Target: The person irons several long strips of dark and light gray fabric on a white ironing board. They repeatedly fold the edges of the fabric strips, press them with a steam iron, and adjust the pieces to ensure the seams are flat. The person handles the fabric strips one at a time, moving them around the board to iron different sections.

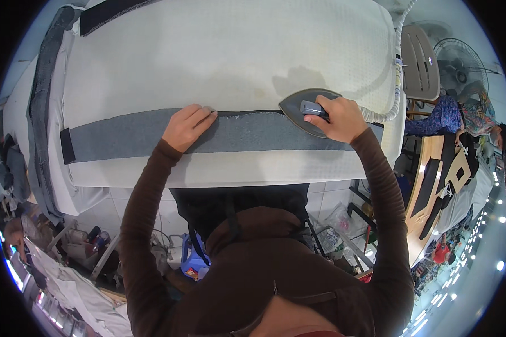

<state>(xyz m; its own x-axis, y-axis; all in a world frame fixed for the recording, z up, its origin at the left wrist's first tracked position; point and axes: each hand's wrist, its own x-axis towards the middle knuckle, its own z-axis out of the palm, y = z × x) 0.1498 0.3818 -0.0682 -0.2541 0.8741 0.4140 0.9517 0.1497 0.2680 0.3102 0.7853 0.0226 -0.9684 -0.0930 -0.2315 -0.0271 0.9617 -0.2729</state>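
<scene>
A long grey strip of denim fabric [129, 133] lies across the near part of a white padded ironing table [219, 56]. Along its far edge a narrow dark band shows, folded over between my hands. My left hand [190, 128] presses on that edge, its fingers bent and pinched together at the fold. My right hand [341, 119] is wrapped round the handle of an iron [298, 108]. The iron rests flat on the strip's right part, its pointed tip toward the left. A dark piece [67, 146] shows at the strip's left end.
A white wrapped hose [398, 84] runs down the table's right side to the iron. Dark fabric [104, 16] lies at the far left corner, and more denim [42, 112] hangs along the left side. A chair [420, 62], a fan [460, 67] and another person [478, 112] are at the right.
</scene>
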